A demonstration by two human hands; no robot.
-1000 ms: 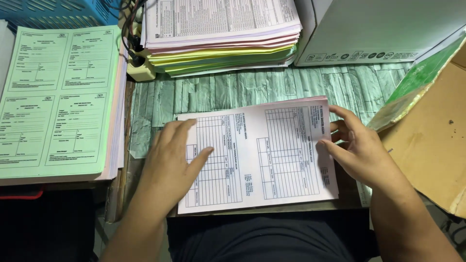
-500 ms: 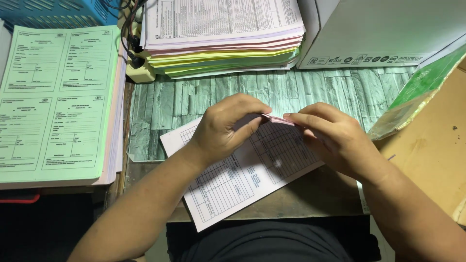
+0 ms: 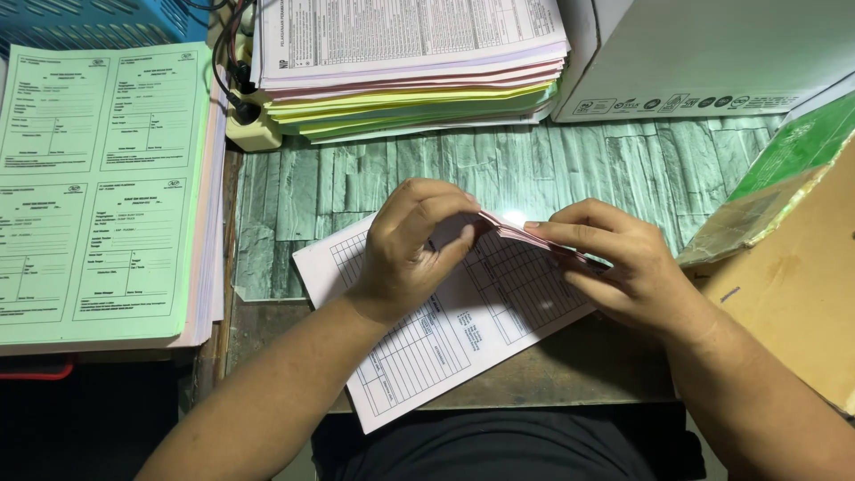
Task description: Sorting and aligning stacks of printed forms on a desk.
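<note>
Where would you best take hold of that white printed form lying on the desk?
Probably the white form's near corner, from the person's side: it sticks out past the desk edge, so fingers can get under it. Both hands, left hand and right hand, cover its far end.

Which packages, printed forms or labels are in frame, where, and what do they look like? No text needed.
White cardboard box: top right, row of small dark symbols along its lower edge.
Brown cardboard box: right edge, green plastic packet on it.
Stack of white, pink, yellow and green forms: top centre.
Pale green form pad: left.
White gridded form sheet: centre, under left hand and right hand.
</note>
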